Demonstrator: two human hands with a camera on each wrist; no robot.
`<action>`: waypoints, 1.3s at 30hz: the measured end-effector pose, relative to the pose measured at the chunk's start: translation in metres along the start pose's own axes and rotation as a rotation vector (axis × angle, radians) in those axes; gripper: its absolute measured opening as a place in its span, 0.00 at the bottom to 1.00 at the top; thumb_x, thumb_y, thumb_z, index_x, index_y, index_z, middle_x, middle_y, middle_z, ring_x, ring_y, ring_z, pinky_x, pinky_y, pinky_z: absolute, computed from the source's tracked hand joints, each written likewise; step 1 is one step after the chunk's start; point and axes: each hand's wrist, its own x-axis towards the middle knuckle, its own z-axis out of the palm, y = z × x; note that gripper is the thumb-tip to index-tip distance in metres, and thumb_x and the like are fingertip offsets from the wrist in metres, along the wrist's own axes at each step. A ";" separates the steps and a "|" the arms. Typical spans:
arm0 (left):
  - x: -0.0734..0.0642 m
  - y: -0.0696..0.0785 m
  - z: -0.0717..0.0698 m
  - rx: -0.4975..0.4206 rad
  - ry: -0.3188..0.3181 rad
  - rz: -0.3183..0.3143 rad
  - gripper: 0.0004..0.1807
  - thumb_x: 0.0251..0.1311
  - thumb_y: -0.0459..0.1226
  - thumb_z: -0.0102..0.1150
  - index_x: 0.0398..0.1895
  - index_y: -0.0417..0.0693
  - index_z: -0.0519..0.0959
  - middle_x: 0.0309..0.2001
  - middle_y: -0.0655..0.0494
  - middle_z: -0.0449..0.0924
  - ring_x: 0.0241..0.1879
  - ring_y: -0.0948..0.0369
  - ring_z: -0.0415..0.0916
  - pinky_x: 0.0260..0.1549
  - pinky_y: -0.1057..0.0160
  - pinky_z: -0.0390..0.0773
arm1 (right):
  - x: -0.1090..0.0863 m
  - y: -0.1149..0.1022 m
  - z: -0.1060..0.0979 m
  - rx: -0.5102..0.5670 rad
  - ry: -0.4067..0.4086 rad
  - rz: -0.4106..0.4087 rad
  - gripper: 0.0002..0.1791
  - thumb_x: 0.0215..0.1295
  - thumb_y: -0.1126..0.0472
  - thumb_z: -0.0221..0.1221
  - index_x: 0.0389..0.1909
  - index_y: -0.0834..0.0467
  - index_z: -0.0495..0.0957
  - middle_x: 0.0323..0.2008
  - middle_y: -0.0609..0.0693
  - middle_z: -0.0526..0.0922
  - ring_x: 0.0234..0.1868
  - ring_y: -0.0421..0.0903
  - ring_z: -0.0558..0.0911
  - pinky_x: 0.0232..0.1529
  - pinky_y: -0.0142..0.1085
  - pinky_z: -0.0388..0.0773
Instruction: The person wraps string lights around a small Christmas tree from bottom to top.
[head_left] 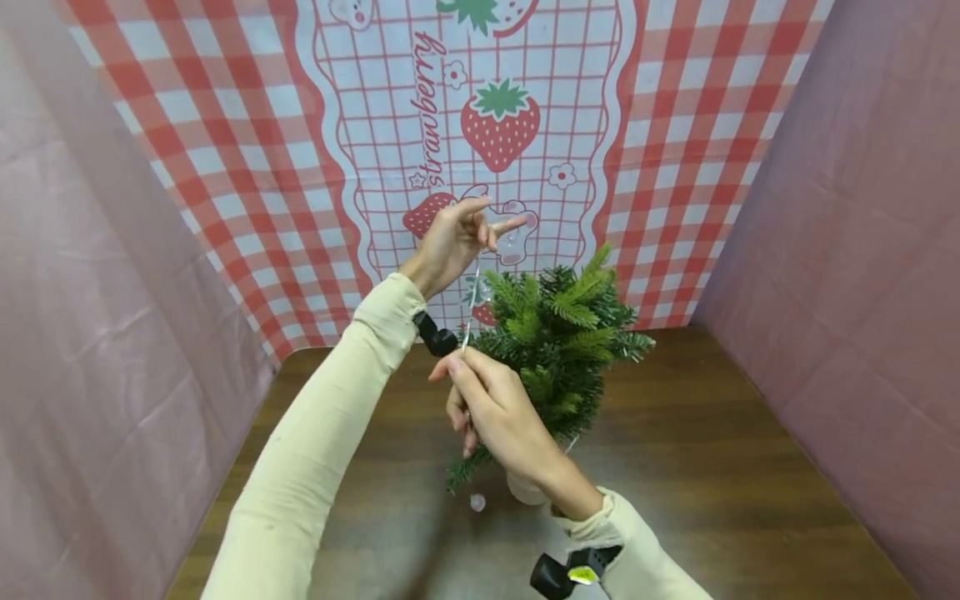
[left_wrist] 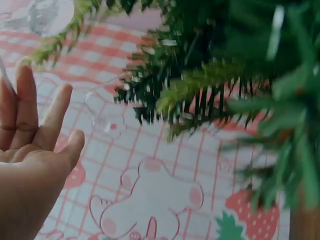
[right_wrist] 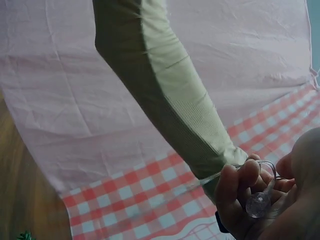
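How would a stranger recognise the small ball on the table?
On the brown table stands a green tree with a pale base. Left of that base in the head view lies a tiny pinkish ball, far smaller than the base.

Your left hand (left_wrist: 34,157) touches a wire (left_wrist: 5,76) beside the tree (left_wrist: 235,55); a clear bead (left_wrist: 103,125) hangs off the tree's edge before the cloth (left_wrist: 157,182).

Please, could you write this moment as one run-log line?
left grip: holds clear strand | right grip: holds same strand | strand: stretched between grips | green tree: on wooden table
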 end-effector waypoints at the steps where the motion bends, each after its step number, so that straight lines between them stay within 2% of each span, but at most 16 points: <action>1: 0.000 -0.001 -0.002 0.028 0.019 -0.001 0.28 0.75 0.42 0.43 0.13 0.41 0.73 0.20 0.47 0.81 0.64 0.48 0.73 0.75 0.53 0.48 | 0.000 0.001 -0.001 0.002 0.008 0.002 0.18 0.81 0.50 0.42 0.47 0.56 0.77 0.18 0.56 0.73 0.11 0.50 0.73 0.12 0.48 0.77; 4: -0.007 -0.004 -0.012 0.151 0.093 -0.012 0.25 0.76 0.41 0.43 0.22 0.36 0.77 0.35 0.44 0.86 0.64 0.50 0.73 0.73 0.57 0.56 | -0.001 0.004 -0.004 0.036 0.027 0.011 0.17 0.81 0.51 0.43 0.47 0.57 0.77 0.14 0.56 0.70 0.10 0.51 0.71 0.12 0.47 0.76; 7: -0.021 -0.010 -0.024 0.275 0.161 -0.048 0.20 0.76 0.41 0.44 0.43 0.32 0.79 0.53 0.43 0.83 0.65 0.52 0.72 0.71 0.56 0.60 | -0.004 0.007 -0.008 0.065 0.056 0.020 0.17 0.81 0.52 0.44 0.47 0.58 0.78 0.12 0.56 0.69 0.10 0.54 0.72 0.13 0.43 0.75; 10: -0.035 -0.019 -0.028 0.295 0.207 -0.117 0.22 0.77 0.42 0.41 0.64 0.37 0.71 0.64 0.42 0.75 0.67 0.52 0.69 0.70 0.53 0.63 | -0.011 0.009 -0.013 0.077 0.076 0.031 0.16 0.80 0.52 0.45 0.47 0.58 0.78 0.11 0.56 0.71 0.11 0.57 0.74 0.14 0.42 0.77; 12: -0.044 -0.026 -0.028 0.251 0.239 -0.169 0.23 0.78 0.40 0.41 0.71 0.41 0.65 0.66 0.41 0.71 0.68 0.50 0.67 0.69 0.52 0.65 | -0.017 0.008 -0.014 0.078 0.061 0.056 0.17 0.80 0.51 0.46 0.47 0.59 0.78 0.11 0.56 0.71 0.11 0.56 0.74 0.15 0.44 0.78; 14: -0.053 -0.033 -0.027 0.207 0.275 -0.211 0.24 0.77 0.38 0.42 0.72 0.41 0.63 0.67 0.39 0.69 0.68 0.50 0.67 0.67 0.52 0.67 | -0.024 0.007 -0.015 0.103 0.023 0.106 0.18 0.79 0.49 0.48 0.49 0.59 0.77 0.10 0.55 0.70 0.09 0.53 0.73 0.13 0.48 0.77; 16: -0.063 -0.039 -0.025 0.172 0.321 -0.221 0.23 0.76 0.35 0.45 0.70 0.37 0.65 0.66 0.37 0.70 0.67 0.48 0.68 0.66 0.53 0.69 | -0.031 0.007 -0.016 0.102 -0.013 0.162 0.19 0.77 0.46 0.49 0.50 0.57 0.77 0.09 0.54 0.68 0.08 0.49 0.71 0.11 0.50 0.75; 20: -0.083 -0.047 -0.028 0.101 0.436 -0.154 0.19 0.70 0.27 0.50 0.63 0.29 0.71 0.62 0.33 0.73 0.64 0.45 0.71 0.63 0.53 0.73 | -0.043 0.010 -0.016 0.052 -0.048 0.241 0.20 0.75 0.43 0.50 0.50 0.53 0.79 0.10 0.54 0.69 0.07 0.45 0.68 0.05 0.44 0.70; 24: -0.105 -0.052 -0.036 0.087 0.507 -0.082 0.18 0.67 0.24 0.51 0.59 0.29 0.74 0.60 0.31 0.75 0.61 0.47 0.75 0.62 0.51 0.73 | -0.052 0.020 -0.016 -0.020 -0.074 0.272 0.19 0.75 0.42 0.50 0.50 0.50 0.80 0.13 0.52 0.72 0.09 0.43 0.69 0.07 0.36 0.67; 28: -0.119 -0.062 -0.042 0.168 0.502 -0.059 0.16 0.68 0.26 0.53 0.58 0.32 0.75 0.58 0.35 0.78 0.59 0.52 0.77 0.62 0.54 0.73 | -0.060 0.031 -0.019 -0.080 -0.092 0.277 0.16 0.76 0.44 0.50 0.51 0.48 0.80 0.17 0.51 0.74 0.11 0.41 0.69 0.11 0.35 0.69; 32: -0.123 -0.073 -0.047 0.284 0.465 -0.040 0.16 0.69 0.28 0.54 0.59 0.33 0.76 0.58 0.39 0.79 0.59 0.54 0.76 0.62 0.56 0.74 | -0.065 0.039 -0.018 -0.113 -0.145 0.266 0.13 0.77 0.48 0.51 0.55 0.47 0.76 0.22 0.50 0.77 0.12 0.41 0.72 0.14 0.37 0.74; 35: -0.124 -0.082 -0.050 0.336 0.441 -0.052 0.17 0.69 0.27 0.52 0.59 0.32 0.75 0.58 0.40 0.79 0.60 0.53 0.75 0.59 0.56 0.75 | -0.067 0.042 -0.014 -0.162 -0.176 0.249 0.13 0.77 0.50 0.52 0.57 0.46 0.74 0.25 0.47 0.80 0.13 0.43 0.75 0.17 0.38 0.77; 39: -0.130 -0.089 -0.053 0.367 0.424 -0.081 0.16 0.68 0.25 0.49 0.57 0.34 0.77 0.55 0.40 0.81 0.58 0.51 0.77 0.58 0.51 0.76 | -0.070 0.044 -0.013 -0.241 -0.160 0.244 0.12 0.77 0.51 0.52 0.56 0.45 0.76 0.26 0.43 0.82 0.13 0.44 0.77 0.16 0.38 0.77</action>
